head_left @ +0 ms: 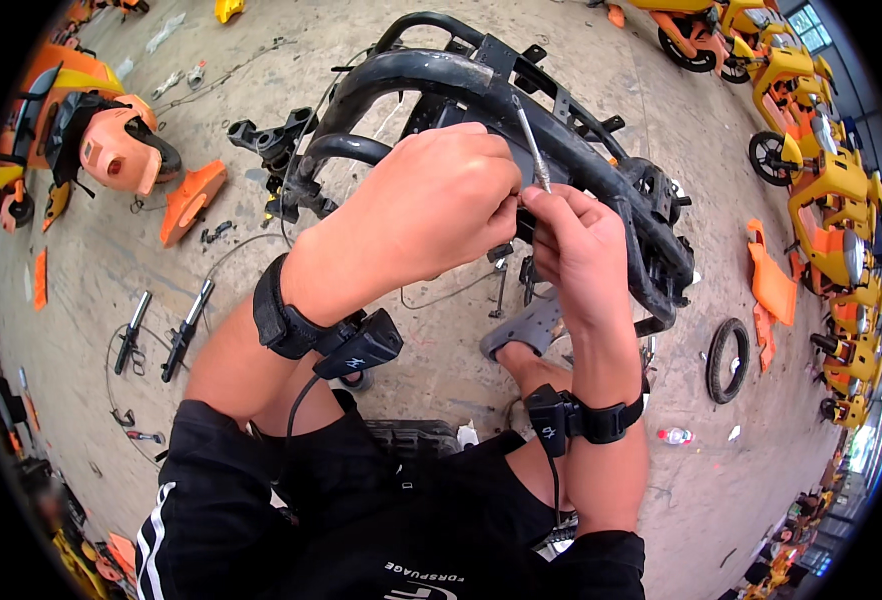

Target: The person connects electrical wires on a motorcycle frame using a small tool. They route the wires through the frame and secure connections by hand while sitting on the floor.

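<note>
Both hands are raised over a black tubular vehicle frame (391, 80). My right hand (576, 240) is closed, its thumb and fingers pinching the lower end of a thin silver metal rod (529, 135) that points up and slightly left across the frame. My left hand (439, 195) is closed, back upward, with its fingertips meeting my right thumb at the rod's lower end; what they grip is hidden. Black straps with small devices are on both forearms. A thin cable runs down along the frame's left side, near a black bracket assembly (276, 150).
Orange and yellow scooters (801, 170) line the right; another scooter (116, 145) stands left. Orange panels (771, 290), a tire (728, 360), a bottle (674, 436), two fork tubes (186, 330) and cables lie on the concrete floor. My sandalled foot (516, 330) is below the frame.
</note>
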Tool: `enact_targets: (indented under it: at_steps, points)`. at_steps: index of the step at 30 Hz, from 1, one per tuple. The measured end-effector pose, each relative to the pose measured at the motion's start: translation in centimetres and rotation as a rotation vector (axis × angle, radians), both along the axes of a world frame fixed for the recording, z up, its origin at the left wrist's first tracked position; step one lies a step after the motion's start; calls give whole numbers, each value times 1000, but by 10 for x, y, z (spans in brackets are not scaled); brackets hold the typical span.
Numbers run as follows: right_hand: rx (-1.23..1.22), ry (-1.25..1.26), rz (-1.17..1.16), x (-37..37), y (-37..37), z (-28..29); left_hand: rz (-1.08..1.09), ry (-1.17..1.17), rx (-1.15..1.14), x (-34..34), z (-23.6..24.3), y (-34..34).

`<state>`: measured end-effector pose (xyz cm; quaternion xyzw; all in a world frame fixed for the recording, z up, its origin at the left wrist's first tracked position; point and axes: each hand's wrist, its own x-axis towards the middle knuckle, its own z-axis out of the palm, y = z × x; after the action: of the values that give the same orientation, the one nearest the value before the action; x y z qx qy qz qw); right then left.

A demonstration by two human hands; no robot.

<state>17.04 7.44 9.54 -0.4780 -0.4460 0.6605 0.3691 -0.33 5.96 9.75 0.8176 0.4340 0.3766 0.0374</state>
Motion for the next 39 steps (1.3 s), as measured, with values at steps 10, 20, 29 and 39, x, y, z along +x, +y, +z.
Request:
enact_targets:
  at_steps: [10, 20, 29, 39]
  points:
    - [33, 21, 6, 5, 1, -5, 100, 247, 71, 11, 7, -5]
    - [279, -78, -57, -2, -8, -2, 74, 291, 206, 8, 6, -4]
    - [378, -228, -140, -7, -13, -5, 117, 222, 262, 10, 1, -7]
    - [529, -329, -197, -9, -15, -11, 111, 141, 294, 10, -6, -5]
